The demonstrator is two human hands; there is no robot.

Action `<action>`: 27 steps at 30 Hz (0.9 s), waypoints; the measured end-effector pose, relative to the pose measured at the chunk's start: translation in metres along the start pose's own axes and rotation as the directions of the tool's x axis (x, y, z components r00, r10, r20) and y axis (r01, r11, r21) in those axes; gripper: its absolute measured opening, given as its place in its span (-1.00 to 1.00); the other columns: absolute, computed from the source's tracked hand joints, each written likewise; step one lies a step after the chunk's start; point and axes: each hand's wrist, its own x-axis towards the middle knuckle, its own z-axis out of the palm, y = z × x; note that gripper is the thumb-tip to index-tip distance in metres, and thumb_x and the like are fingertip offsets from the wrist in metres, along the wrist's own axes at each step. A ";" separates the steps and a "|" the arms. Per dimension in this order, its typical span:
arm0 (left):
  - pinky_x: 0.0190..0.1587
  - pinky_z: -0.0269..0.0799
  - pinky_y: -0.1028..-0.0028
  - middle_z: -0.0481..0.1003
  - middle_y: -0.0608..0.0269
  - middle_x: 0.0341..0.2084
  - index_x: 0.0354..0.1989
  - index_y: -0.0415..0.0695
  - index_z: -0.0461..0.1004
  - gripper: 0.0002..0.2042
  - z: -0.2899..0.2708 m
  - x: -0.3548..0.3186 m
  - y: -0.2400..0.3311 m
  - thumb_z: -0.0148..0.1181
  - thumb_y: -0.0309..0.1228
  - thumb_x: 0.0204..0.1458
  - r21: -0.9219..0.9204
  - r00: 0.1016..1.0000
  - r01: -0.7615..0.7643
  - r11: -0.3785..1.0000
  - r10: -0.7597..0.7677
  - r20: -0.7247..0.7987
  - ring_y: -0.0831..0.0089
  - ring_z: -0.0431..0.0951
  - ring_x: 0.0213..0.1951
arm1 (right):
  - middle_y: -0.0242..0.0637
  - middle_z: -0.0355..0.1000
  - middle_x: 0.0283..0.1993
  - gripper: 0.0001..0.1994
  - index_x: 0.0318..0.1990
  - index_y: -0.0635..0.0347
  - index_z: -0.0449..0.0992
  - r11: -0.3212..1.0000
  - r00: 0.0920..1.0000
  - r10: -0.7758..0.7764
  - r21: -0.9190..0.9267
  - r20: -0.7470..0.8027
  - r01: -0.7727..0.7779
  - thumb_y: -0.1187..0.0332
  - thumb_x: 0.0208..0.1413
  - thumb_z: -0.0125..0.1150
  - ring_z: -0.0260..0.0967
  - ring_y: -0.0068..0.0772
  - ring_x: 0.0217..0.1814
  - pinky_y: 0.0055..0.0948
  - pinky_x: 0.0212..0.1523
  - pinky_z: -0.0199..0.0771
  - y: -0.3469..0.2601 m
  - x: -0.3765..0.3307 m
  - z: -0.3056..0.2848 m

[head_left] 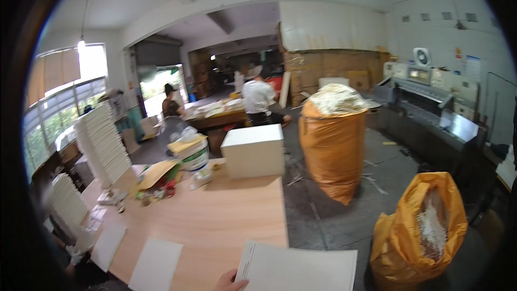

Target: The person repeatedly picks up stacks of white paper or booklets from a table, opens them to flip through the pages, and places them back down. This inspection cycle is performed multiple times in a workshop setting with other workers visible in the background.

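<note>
Your hand (230,282) pinches the near left corner of a stack of white sheets (299,267), which hangs over the near right edge of the wooden table (231,221). I cannot tell which hand it is. Two white sheets (156,264) already lie left. The white box (253,150) sits far.

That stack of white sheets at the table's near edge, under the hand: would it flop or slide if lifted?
The sheet stack looks thin and wide, so it would probably sag at its unsupported end if raised by one edge. It overhangs the wooden table, whose top looks smooth, so a push might slide it off. Only one hand touches its corner, so the loose sheets could fan apart.
</note>
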 end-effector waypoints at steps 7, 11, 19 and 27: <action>0.30 0.50 0.22 0.37 0.19 0.38 0.53 -0.17 0.23 -0.37 0.166 0.007 0.069 0.26 -0.30 0.32 -0.199 0.663 0.703 0.683 -0.527 0.533 0.25 0.48 0.27 | -0.11 0.55 0.21 -0.51 0.29 0.44 0.48 0.882 0.916 0.266 0.459 -0.301 -0.106 0.32 0.31 0.34 0.53 -0.13 0.16 -0.14 0.19 0.57 0.067 -0.097 -0.138; 0.37 0.44 0.23 0.31 0.18 0.42 0.55 -0.18 0.18 -0.35 0.269 0.008 0.095 0.25 -0.29 0.35 -0.078 0.457 0.736 0.673 -0.409 0.790 0.23 0.43 0.35 | -0.11 0.55 0.22 -0.51 0.30 0.44 0.47 0.860 0.794 0.358 0.504 -0.492 -0.076 0.33 0.32 0.34 0.52 -0.13 0.17 -0.13 0.20 0.57 0.068 -0.151 -0.189; -0.24 0.46 0.35 0.61 0.25 -0.24 0.17 -0.24 0.60 -0.66 0.346 0.052 0.096 0.17 -0.31 0.33 0.069 0.446 0.593 0.802 -0.399 0.802 0.42 0.54 -0.30 | -0.09 0.53 0.24 -0.50 0.32 0.45 0.44 0.828 0.579 0.485 0.557 -0.656 -0.064 0.34 0.33 0.32 0.51 -0.13 0.19 -0.13 0.22 0.56 0.074 -0.220 -0.206; -0.27 0.47 0.38 0.59 0.22 -0.32 0.05 -0.27 0.58 -0.74 0.278 0.148 0.103 0.15 -0.52 0.21 -0.275 0.849 0.429 0.861 -0.279 0.449 0.44 0.54 -0.31 | -0.07 0.48 0.29 -0.47 0.38 0.44 0.36 0.823 0.814 0.349 0.567 -0.465 -0.030 0.39 0.35 0.29 0.46 -0.13 0.27 -0.13 0.28 0.52 0.010 -0.085 -0.232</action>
